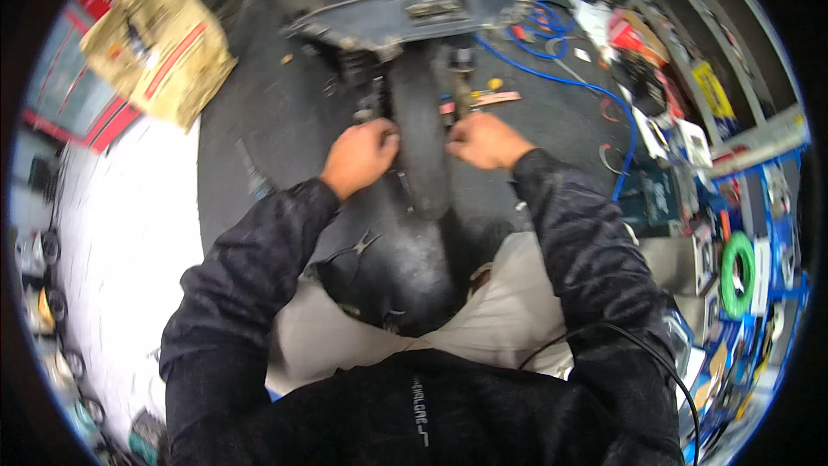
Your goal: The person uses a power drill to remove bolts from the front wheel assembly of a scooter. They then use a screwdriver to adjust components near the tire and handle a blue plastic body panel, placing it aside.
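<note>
As I look down remotely, my left hand (360, 157) is curled beside the dark tyre (419, 134) and my right hand (488, 141) is bunched across from it, near a fork leg (462, 79); I cannot tell whether either grips anything. The tyre sits between both hands, partly under a black panel (371, 19). To the right, a blue hose (561, 79) curls over the dark mat (276, 112).

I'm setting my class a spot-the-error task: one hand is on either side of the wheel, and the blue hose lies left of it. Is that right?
Not quite: the head view shows the blue hose right of the wheel. The left hand and right hand do flank it.
</note>
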Available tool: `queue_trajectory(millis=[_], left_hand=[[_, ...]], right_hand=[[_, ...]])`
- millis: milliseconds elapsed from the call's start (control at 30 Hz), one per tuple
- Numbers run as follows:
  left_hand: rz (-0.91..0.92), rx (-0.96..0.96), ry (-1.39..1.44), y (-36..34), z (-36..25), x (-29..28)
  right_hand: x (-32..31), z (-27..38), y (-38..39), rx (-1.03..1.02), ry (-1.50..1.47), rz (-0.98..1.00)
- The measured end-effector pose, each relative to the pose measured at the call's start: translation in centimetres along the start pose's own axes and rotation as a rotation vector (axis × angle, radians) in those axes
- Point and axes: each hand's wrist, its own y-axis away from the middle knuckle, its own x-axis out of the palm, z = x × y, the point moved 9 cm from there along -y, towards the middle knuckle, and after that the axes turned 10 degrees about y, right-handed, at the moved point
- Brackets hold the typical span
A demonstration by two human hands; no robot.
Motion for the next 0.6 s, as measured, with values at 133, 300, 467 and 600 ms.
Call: queue_trajectory(millis=[133,300,467,600], left_hand=[[-0.117,-0.05,-0.039,1.4,0.7,-1.7],[-0.141,0.086,-0.034,0.7,-3.1,-3.2],[-0.186,1.038,-0.397,3.9,-13.7,-1.0],[-0.007,0.979,-0.562,2.3,-14.7,3.0]], right_hand=[[1.6,1.2,0.2,0.093,-0.099,-0.092],[0.3,1.0,3.1,0.396,0.21,-0.181],[-7.5,1.2,9.7,0.256,-0.174,-0.789],[-9.2,-2.9,18.7,0.524,-0.309,-1.06]])
